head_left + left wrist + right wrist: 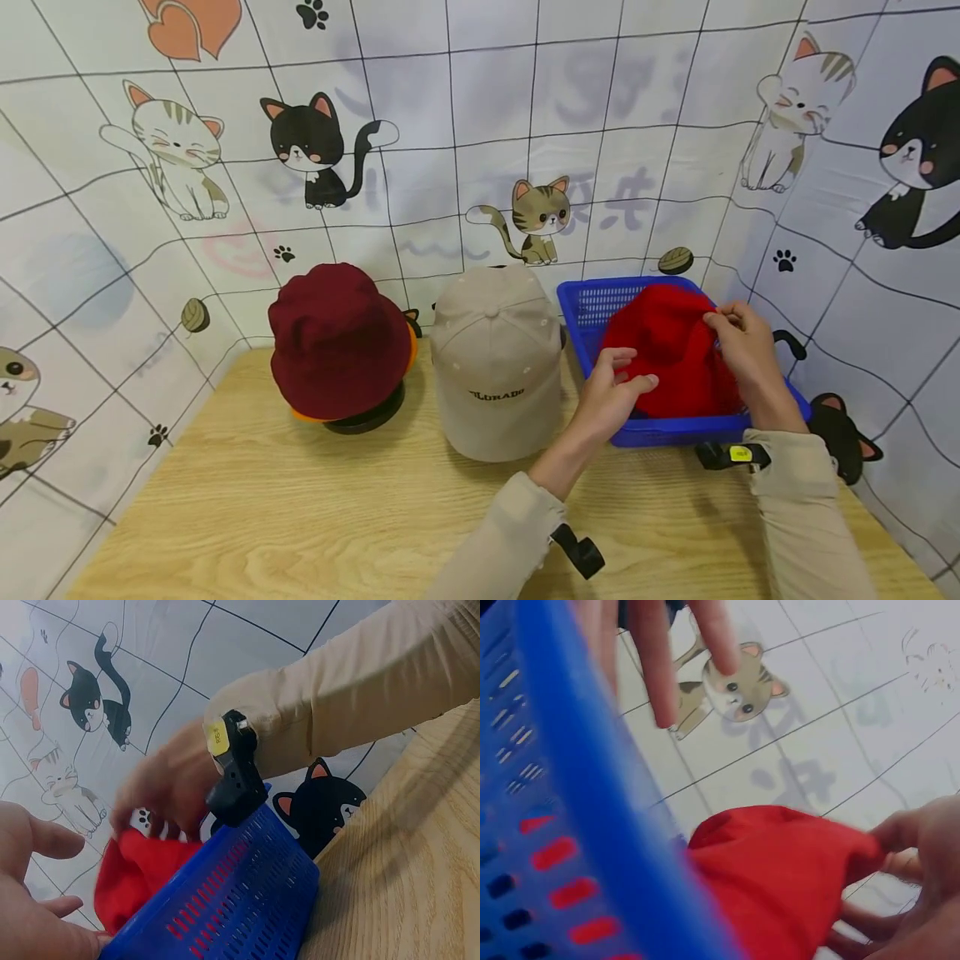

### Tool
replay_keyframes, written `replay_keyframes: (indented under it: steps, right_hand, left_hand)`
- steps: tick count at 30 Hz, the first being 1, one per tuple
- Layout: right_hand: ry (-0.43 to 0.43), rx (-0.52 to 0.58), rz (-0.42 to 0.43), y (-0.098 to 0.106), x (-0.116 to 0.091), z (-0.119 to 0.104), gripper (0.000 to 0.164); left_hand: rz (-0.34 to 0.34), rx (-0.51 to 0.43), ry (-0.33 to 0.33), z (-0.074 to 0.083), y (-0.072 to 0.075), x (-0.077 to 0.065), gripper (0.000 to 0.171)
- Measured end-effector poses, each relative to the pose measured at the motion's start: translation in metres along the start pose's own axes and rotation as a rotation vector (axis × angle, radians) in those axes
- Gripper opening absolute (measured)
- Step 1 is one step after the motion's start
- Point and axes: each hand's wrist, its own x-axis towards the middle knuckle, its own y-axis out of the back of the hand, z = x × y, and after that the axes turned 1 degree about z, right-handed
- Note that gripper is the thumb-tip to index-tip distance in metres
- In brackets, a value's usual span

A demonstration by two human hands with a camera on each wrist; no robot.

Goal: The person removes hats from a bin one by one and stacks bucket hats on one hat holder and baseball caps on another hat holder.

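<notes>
A red cloth hat [663,358] sits in the blue plastic basket [675,432] at the right of the table. My right hand [746,346] pinches the hat's right edge between thumb and fingers; in the right wrist view that red fabric [780,870] is drawn up to a point at the fingertips. At the hat's left side, over the basket rim, my left hand [606,393] has its fingers spread and thumb apart, holding nothing. The left wrist view shows this left hand [37,889] near the basket's slotted wall [240,877].
Left of the basket stands a beige cap [495,358] with dark lettering. Farther left is a maroon hat [333,350], with an orange edge and a black rim showing beneath it. A cat-printed wall covering [495,108] rises behind the wooden table [315,508].
</notes>
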Motion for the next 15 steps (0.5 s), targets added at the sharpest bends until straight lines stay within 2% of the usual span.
replay_keyframes:
  steps: [3, 6, 8, 10, 12, 15]
  right_hand:
    - [0.058, 0.07, 0.103, 0.001, -0.005, -0.014, 0.009]
    - [0.101, 0.282, 0.172, 0.004, -0.013, -0.033, 0.011]
    - [0.14, 0.463, 0.194, 0.006, -0.021, -0.046, 0.011]
    - [0.177, 0.636, 0.185, 0.009, -0.029, -0.059, 0.011]
    - [0.223, 0.755, 0.148, 0.013, -0.038, -0.07, 0.011]
    - [0.268, 0.861, 0.033, 0.02, -0.05, -0.081, 0.009]
  left_hand:
    - [0.016, 0.018, 0.003, 0.002, 0.0, 0.0, 0.039]
    - [0.031, 0.019, 0.011, 0.003, 0.001, 0.001, 0.046]
    - [0.037, -0.011, 0.019, 0.002, 0.001, 0.002, 0.049]
    - [0.03, -0.071, 0.02, 0.001, 0.0, 0.004, 0.053]
    - [0.008, -0.167, 0.016, 0.0, 0.0, 0.006, 0.054]
    - [-0.052, -0.296, 0.008, -0.002, 0.001, 0.007, 0.055]
